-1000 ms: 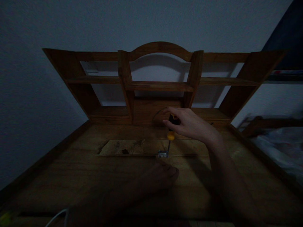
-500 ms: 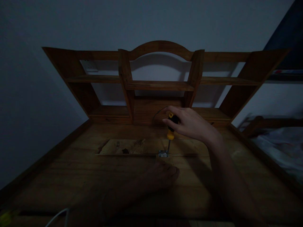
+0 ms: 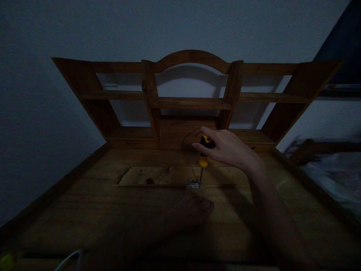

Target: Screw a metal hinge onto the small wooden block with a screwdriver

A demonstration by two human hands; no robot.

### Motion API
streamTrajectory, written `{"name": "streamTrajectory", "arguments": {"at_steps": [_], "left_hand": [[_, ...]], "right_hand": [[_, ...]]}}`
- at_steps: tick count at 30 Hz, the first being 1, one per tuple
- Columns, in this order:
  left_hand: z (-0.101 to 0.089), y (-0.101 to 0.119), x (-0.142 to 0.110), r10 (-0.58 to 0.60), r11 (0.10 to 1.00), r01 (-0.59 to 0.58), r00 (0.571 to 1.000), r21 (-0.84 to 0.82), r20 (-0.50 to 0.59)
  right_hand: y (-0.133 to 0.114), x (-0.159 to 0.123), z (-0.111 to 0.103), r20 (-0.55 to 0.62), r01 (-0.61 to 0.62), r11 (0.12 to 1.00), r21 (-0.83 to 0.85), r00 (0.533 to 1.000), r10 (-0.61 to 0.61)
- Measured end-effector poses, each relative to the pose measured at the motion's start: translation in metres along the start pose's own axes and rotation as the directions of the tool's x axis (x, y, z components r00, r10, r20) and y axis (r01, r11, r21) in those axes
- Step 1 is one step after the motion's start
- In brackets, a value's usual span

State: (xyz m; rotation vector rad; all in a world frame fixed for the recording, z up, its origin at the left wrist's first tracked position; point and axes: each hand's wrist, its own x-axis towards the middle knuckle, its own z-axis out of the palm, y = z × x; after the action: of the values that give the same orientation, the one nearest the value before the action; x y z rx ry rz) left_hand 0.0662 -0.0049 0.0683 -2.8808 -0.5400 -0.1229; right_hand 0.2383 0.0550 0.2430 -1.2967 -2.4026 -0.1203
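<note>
My right hand (image 3: 222, 146) grips a yellow and black screwdriver (image 3: 203, 162), fingers wrapped round its handle. The shaft points down, nearly upright, and its tip meets the right end of a small metal hinge (image 3: 194, 184). That hinge sits on the wooden surface at the edge of a pale, rough strip (image 3: 158, 176). In deep shadow just below the hinge, my left hand (image 3: 197, 209) rests low with its fingers curled; whatever may be under them is hidden.
A wooden shelf unit (image 3: 190, 102) with an arched top stands at the back against the wall. Raised edges border the wooden surface (image 3: 141, 207) on both sides. A white cable (image 3: 67, 259) and a blurred yellow object (image 3: 7, 259) lie at bottom left. Fabric (image 3: 335, 177) shows at right.
Both hands, the screwdriver and the hinge stay nearly in place. The view has become slightly darker.
</note>
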Motion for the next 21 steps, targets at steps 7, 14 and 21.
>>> {"name": "streamTrajectory", "arguments": {"at_steps": [7,14,21], "left_hand": [[0.007,0.001,-0.001,-0.005,1.0,0.005,1.0,0.0,-0.022],[0.004,0.001,-0.001,-0.02,1.0,0.02,1.0,-0.012,0.009],[-0.006,0.0,-0.001,-0.008,1.0,0.008,1.0,-0.014,0.027]], "right_hand": [[0.005,-0.001,0.0,0.004,0.087,0.982,0.166,0.996,-0.089],[-0.001,0.001,0.003,-0.031,0.005,0.999,-0.044,1.0,-0.006],[0.0,0.001,-0.001,0.019,0.07,0.986,0.15,0.997,-0.074]]}}
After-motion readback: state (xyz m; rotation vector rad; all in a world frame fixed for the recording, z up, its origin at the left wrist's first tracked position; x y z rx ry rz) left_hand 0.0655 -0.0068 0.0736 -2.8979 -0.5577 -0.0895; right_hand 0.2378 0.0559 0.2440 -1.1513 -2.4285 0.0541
